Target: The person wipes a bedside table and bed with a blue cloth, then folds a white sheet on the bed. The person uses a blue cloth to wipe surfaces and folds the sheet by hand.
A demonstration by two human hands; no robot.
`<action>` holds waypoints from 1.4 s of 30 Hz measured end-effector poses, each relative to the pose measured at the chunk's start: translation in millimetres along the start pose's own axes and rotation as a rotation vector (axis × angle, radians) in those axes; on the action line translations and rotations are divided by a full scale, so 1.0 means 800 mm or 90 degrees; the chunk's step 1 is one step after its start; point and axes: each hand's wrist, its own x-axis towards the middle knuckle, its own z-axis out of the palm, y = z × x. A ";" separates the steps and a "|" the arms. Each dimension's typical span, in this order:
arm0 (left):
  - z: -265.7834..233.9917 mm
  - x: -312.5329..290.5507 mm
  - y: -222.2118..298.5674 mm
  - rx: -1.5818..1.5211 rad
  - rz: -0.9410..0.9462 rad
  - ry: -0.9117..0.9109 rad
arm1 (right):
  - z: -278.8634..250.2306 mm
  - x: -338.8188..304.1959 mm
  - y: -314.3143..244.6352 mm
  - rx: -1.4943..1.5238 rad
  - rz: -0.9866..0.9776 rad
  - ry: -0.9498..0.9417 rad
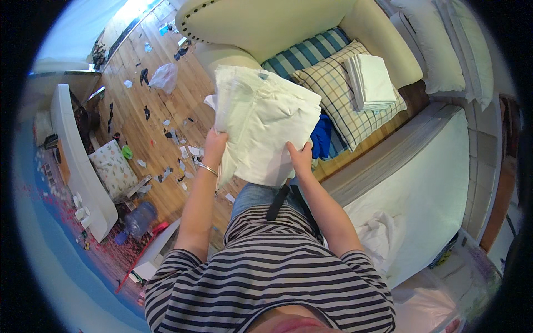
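Between my two hands I hold a thick folded bundle of white cloth (272,125), creased on its top face and layered at its edges. My left hand (215,145) grips its left edge, with a bracelet at the wrist. At the lower right edge, my right hand (301,158) is closed on the cloth, thumb on top. The fingers beneath are hidden. Beyond the bundle, a stack of folded white cloths (371,80) lies on a checked cushion (327,83) on the cream armchair (266,25).
Torn scraps and a clear plastic bag (164,77) litter the wooden floor (125,100). A striped cushion (305,53) leans in the armchair. On the right stands a bed with a white sheet (416,183). At left are a white desk (83,166) and a large bottle (140,218).
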 end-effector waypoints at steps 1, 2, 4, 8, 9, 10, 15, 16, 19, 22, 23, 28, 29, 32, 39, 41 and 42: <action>0.007 -0.005 -0.004 0.032 0.024 -0.007 | -0.003 0.003 -0.003 0.030 0.015 -0.028; 0.011 -0.008 -0.011 0.066 0.046 -0.014 | -0.005 0.006 -0.002 0.060 0.032 -0.057; 0.018 -0.010 -0.025 0.038 0.042 -0.022 | -0.017 0.021 0.006 0.096 0.112 -0.132; 0.020 -0.043 0.025 -0.074 0.022 -0.059 | -0.027 0.012 0.006 0.185 0.106 -0.148; 0.021 -0.053 0.042 -0.086 0.041 -0.090 | -0.032 0.008 0.003 0.223 0.128 -0.154; 0.023 -0.066 0.058 -0.100 0.060 -0.117 | -0.037 0.006 0.001 0.259 0.149 -0.166; 0.081 -0.085 0.051 0.373 0.417 -0.246 | -0.038 -0.018 -0.017 0.488 0.212 -0.181; 0.098 -0.088 0.060 0.403 0.347 -0.267 | -0.041 -0.020 -0.023 0.482 0.219 -0.186; 0.144 -0.096 0.076 0.461 0.224 -0.311 | -0.058 -0.030 -0.026 0.448 0.157 -0.166; 0.155 -0.092 0.055 0.419 0.255 -0.320 | -0.087 -0.047 -0.030 0.348 0.102 -0.109; 0.159 -0.094 0.056 0.434 0.232 -0.339 | -0.091 -0.057 -0.037 0.438 0.018 -0.081; 0.193 -0.112 0.064 0.504 0.143 -0.461 | -0.142 -0.097 -0.054 0.335 -0.055 0.008; 0.200 -0.114 0.059 0.501 0.162 -0.461 | -0.155 -0.103 -0.051 0.319 -0.050 0.035; 0.224 -0.111 0.049 0.454 0.204 -0.460 | -0.204 -0.128 -0.051 0.336 -0.023 0.121; 0.316 -0.129 0.053 0.305 0.227 -0.457 | -0.335 -0.209 0.013 0.426 0.041 0.433; 0.349 -0.135 0.017 0.316 0.299 -0.520 | -0.368 -0.232 0.034 0.489 -0.011 0.477; 0.364 -0.134 0.000 0.320 0.335 -0.549 | -0.382 -0.245 0.042 0.474 -0.013 0.512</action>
